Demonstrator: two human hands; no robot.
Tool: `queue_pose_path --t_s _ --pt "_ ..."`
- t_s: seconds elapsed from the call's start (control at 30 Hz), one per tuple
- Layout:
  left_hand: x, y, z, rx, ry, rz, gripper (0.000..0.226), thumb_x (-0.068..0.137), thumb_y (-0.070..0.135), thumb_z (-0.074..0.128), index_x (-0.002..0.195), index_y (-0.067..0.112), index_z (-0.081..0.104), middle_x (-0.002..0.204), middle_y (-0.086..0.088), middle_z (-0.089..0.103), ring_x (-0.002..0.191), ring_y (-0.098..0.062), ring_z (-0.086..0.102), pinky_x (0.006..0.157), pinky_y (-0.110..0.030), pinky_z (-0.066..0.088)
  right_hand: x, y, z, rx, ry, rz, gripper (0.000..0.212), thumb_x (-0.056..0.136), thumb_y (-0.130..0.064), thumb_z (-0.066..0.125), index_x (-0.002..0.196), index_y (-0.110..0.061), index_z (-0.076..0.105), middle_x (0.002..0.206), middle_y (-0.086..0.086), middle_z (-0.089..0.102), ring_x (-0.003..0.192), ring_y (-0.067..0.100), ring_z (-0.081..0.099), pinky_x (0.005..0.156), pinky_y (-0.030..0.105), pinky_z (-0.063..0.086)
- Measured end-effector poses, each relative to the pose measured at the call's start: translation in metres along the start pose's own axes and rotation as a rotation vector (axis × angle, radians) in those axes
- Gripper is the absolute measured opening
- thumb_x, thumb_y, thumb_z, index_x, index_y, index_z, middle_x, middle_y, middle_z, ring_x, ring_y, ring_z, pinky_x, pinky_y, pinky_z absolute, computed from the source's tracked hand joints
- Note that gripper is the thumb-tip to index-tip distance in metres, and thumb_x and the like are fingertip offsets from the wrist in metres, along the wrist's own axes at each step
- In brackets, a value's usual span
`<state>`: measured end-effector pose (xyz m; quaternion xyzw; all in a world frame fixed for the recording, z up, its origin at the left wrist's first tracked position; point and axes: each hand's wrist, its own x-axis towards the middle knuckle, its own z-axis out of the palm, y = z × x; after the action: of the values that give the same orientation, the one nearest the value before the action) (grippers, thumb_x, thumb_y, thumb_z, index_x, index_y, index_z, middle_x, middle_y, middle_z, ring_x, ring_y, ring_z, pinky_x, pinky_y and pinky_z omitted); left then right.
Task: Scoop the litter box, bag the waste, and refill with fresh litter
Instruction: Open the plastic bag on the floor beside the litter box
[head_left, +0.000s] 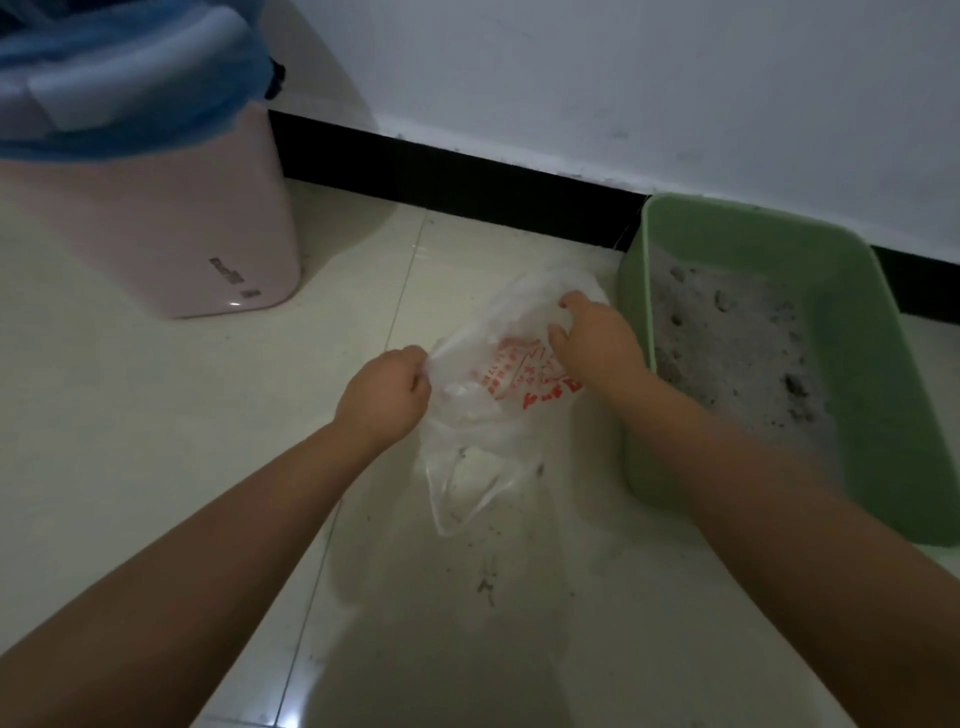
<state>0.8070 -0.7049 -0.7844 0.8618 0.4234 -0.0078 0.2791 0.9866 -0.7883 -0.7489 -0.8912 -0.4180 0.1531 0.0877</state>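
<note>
A thin white plastic bag (485, 415) with red print lies crumpled on the tiled floor in the middle of the head view. My left hand (382, 397) pinches the bag's left edge. My right hand (592, 343) grips the bag's upper right part, fingers curled into the plastic. Just right of the bag stands a green litter box (852, 291) holding grey litter (727, 353) with several dark clumps and pits. No scoop is in view.
A pink bin (156, 228) lined with a blue bag (104, 78) stands at the back left. A white wall with a black skirting board (457, 187) runs behind. Specks of litter dirt (488, 582) lie on the floor tiles near me.
</note>
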Motion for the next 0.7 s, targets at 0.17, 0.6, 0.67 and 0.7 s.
queue_pose_path --t_s 0.17,0.6,0.67,0.7 --pt "-0.004 0.011 -0.005 -0.020 0.025 0.048 0.062 0.090 0.025 0.057 0.144 0.012 0.028 0.138 -0.014 0.043 0.122 -0.030 0.047 0.098 -0.035 0.038 0.006 0.005 -0.009 -0.106 -0.179 -0.047 0.037 0.095 -0.024 0.044 0.123 0.000 0.051 0.125 0.018 0.055 0.116 0.030 0.050 0.091 0.031 0.042" --pt "-0.016 0.083 0.004 0.228 0.280 0.472 0.036 0.072 0.006 0.060 0.104 -0.008 0.064 0.102 -0.028 0.063 0.095 -0.047 0.060 0.080 -0.050 0.050 -0.042 0.076 -0.056 -0.033 -0.142 -0.138 0.030 0.093 -0.022 0.047 0.094 0.001 0.066 0.080 0.013 0.058 0.070 0.022 0.049 0.060 0.024 0.034" --pt "-0.008 0.104 0.014 0.267 0.249 0.626 0.030 0.071 0.010 0.053 0.092 -0.006 0.068 0.093 -0.025 0.066 0.084 -0.042 0.065 0.071 -0.044 0.054 -0.046 0.091 -0.064 -0.089 -0.183 -0.079 0.030 0.094 -0.022 0.046 0.080 0.000 0.061 0.075 0.015 0.058 0.066 0.025 0.050 0.059 0.025 0.033" --pt "-0.002 0.116 0.020 0.292 0.219 0.702 0.032 0.072 0.014 0.046 0.087 -0.004 0.069 0.089 -0.023 0.067 0.080 -0.040 0.066 0.067 -0.041 0.055 -0.049 0.099 -0.067 -0.131 -0.235 -0.041 0.034 0.094 -0.022 0.045 0.067 -0.004 0.053 0.066 0.012 0.052 0.059 0.023 0.045 0.055 0.026 0.031"
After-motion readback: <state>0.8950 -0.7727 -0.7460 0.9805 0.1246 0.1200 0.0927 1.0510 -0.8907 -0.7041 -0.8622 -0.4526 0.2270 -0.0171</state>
